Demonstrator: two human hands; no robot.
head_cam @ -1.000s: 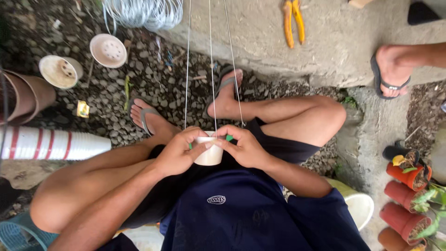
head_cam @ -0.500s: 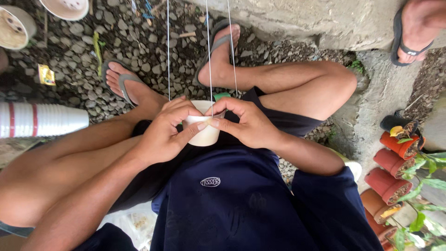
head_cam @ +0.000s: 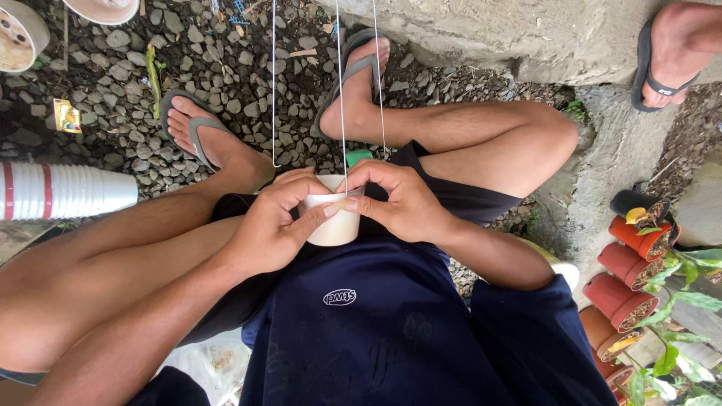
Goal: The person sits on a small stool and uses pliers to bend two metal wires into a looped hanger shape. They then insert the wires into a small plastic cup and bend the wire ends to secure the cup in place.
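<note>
Cup [head_cam: 335,225], white, held over the lap between both hands: left hand [head_cam: 274,225] curled around its side, right hand [head_cam: 395,199] pinching the rim (thin strings [head_cam: 341,90] rising from it).

Soft, even daylight falls from above with only faint shadows under the legs, no glare, sharp focus throughout, and slight wide-angle stretching toward the edges.

Both forearms angle in over the lap. The left hand [head_cam: 271,225] curls with thumb and forefinger pinched; the right hand [head_cam: 398,199] meets it, fingers bent, fingertips touching.
</note>
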